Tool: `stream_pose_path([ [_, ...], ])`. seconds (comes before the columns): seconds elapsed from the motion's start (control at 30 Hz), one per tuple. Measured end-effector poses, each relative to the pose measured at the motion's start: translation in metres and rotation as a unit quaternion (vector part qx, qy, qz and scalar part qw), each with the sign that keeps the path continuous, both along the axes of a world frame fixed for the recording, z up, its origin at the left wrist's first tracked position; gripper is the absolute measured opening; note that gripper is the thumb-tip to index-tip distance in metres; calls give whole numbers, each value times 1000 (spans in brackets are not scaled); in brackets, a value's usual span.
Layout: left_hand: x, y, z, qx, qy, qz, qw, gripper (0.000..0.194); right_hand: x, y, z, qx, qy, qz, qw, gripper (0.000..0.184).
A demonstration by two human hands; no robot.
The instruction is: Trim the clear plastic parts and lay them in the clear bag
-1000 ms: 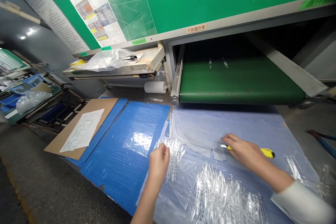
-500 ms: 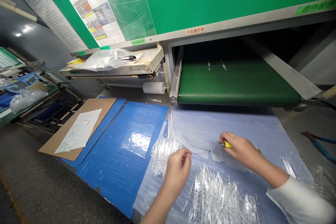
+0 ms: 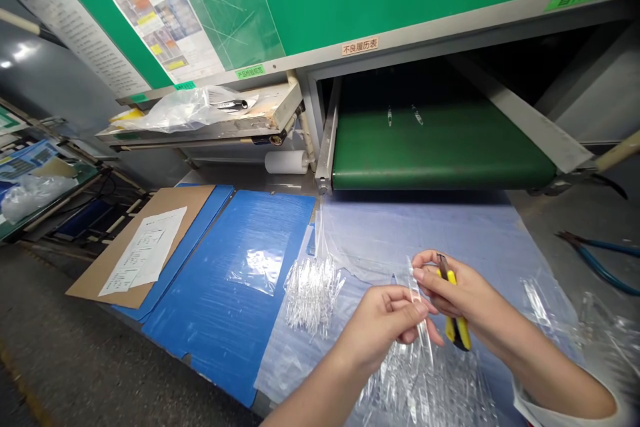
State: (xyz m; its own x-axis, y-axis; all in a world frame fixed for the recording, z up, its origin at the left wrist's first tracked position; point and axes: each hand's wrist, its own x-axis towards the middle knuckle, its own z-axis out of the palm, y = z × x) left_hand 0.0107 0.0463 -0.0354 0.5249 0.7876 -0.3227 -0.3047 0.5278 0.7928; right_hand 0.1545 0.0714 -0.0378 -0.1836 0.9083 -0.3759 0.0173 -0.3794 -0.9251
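My left hand (image 3: 380, 323) is closed on a slim, clear plastic piece (image 3: 425, 341), held at a slant above the worktop. My right hand (image 3: 467, 290) grips a yellow and black utility knife (image 3: 459, 332), its blade end pointing up and away. Right fingertips are also at the upper end of the clear piece. Beneath both hands lies a large heap of similar clear plastic pieces (image 3: 445, 390), partly covered by them. A smaller heap of clear pieces (image 3: 311, 293) rests to the left. Translucent bluish plastic sheeting (image 3: 370, 233) lies under both heaps.
Two small pieces lie on the green conveyor belt (image 3: 440, 147) ahead. Blue-handled pliers (image 3: 595, 257) and more clear pieces (image 3: 537, 303) are at right. Leftward are a blue board (image 3: 210, 320), brown cardboard with papers (image 3: 113, 253), and a shelf (image 3: 280, 113) with a plastic bag.
My left hand has moved right from the smaller heap to meet my right hand, and a clear piece now shows between them. The knife has turned from lying sideways to blade up.
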Motion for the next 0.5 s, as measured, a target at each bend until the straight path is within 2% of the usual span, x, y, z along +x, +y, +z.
stream_pose_path([
  [0.17,-2,-3,5,0,-5,-10,1000,22,-2,-2,6,-19,5,17,1000,44],
  [0.3,-2,-2,2,-13,-20,-27,999,29,2,-4,15,-38,52,21,998,35],
  [0.33,-3,-1,-1,-31,-35,-10,999,33,5,-5,15,-22,61,-6,998,34],
  [0.4,-3,1,-10,-90,-83,66,990,36,11,-11,12,32,63,-96,993,32],
  [0.47,-1,1,-17,-138,-131,140,972,30,15,-20,6,96,9,-189,977,29],
  [0.5,1,0,-18,-143,-143,157,967,26,15,-26,3,122,-42,-216,968,27],
])
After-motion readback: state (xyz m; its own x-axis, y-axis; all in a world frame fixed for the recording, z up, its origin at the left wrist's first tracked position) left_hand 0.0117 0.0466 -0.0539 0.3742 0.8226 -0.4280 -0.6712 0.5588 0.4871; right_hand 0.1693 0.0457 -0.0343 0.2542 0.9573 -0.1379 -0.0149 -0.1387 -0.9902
